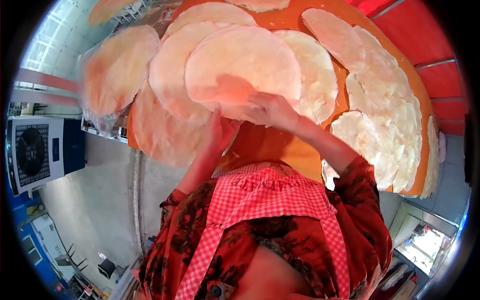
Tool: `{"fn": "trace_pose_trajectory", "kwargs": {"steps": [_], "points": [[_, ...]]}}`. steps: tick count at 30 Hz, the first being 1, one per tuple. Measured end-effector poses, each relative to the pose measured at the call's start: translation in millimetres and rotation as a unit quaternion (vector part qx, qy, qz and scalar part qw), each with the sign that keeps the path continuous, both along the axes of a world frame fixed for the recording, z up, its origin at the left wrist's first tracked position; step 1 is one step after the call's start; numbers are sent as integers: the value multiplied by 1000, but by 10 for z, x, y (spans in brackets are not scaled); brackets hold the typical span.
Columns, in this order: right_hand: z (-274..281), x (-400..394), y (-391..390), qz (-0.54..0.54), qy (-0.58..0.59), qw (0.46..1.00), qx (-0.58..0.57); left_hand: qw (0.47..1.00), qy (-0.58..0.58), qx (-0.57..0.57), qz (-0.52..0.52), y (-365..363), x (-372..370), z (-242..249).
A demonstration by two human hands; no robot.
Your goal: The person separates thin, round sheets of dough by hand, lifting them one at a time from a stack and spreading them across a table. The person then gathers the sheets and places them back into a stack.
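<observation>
Thin, pale round flatbreads, perhaps raw dough sheets, overlap on an orange tabletop (285, 147). The uppermost flatbread (240, 57) lies over others right in front of me. At its near edge my right hand (275, 111) has its fingers curled over the rim, closed on it, and casts a shadow across the surface. My left hand (220, 134) is beside the same near edge, fingers stretched upward and thumb apart. Under and beside the top sheet, another flatbread (170, 75) shows to the left and one more flatbread (315, 75) to the right.
A long overlapping row of flatbreads (390, 110) covers the table's right side. On the left, a flatbread (120, 70) lies on clear plastic. A white unit with a fan grille (32, 150) stands on the floor at left. Red panels (420, 40) line the far right.
</observation>
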State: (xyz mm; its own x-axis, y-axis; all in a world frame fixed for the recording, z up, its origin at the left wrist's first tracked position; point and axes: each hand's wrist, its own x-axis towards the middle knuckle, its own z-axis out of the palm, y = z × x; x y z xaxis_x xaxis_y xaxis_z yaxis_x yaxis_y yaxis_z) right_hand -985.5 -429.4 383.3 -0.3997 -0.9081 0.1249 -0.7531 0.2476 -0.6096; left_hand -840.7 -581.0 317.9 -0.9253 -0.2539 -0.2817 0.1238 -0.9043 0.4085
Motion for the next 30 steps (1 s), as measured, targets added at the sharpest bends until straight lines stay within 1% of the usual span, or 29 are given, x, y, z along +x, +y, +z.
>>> {"fn": "trace_pose_trajectory", "kwargs": {"steps": [1, 3, 5, 6, 7, 8, 10, 11, 13, 16, 20, 21, 22, 25, 29, 30], "points": [[30, -114, -40, 5, -35, 999, 26, 1000, 7, -5, -4, -3, 0, -35], [125, -474, -183, -80, -101, 986, 107, 1000, 4, -2, 2, 15, 1, 53], [988, -517, -365, -71, -44, 996, 21, 1000, 2, -5, 3, 24, 40, 103], [1300, -463, -404, -79, 58, 995, 19, 1000, 3, -11, 0, 10, 48, 113], [1472, -388, -412, -85, 161, 983, 16, 1000, 6, -16, -2, -9, 53, 118], [1444, -311, -376, -49, 208, 977, 5, 1000, 3, -28, -7, -20, 62, 98], [1091, -124, -314, -13, 302, 953, -4, 999, -2, -50, -15, -33, 73, 42], [839, -43, -269, 6, 350, 937, -11, 1000, 27, -1, -14, -32, 71, 87], [238, 81, -127, 25, 347, 938, -5, 992, 84, 97, -5, -33, 79, 206], [-130, 219, -16, 1, 229, 972, 48, 987, 86, 132, -11, -96, 154, 66], [-180, 246, -27, -27, 246, 969, 11, 991, 76, 109, -13, -93, 152, -101], [-39, 312, -60, -32, 247, 968, 6, 992, 73, 103, -22, -98, 142, -132], [43, 359, -90, -38, 249, 968, 2, 992, 71, 98, -31, -98, 133, -132], [46, 418, -188, -14, 237, 971, -17, 997, 31, 71, -9, -51, 78, -55], [11, 346, -256, -24, 146, 989, 25, 997, 12, 72, 1, 3, 42, 19], [24, 312, -252, -20, 116, 992, 38, 997, 7, 72, 2, 19, 37, 134]]}}
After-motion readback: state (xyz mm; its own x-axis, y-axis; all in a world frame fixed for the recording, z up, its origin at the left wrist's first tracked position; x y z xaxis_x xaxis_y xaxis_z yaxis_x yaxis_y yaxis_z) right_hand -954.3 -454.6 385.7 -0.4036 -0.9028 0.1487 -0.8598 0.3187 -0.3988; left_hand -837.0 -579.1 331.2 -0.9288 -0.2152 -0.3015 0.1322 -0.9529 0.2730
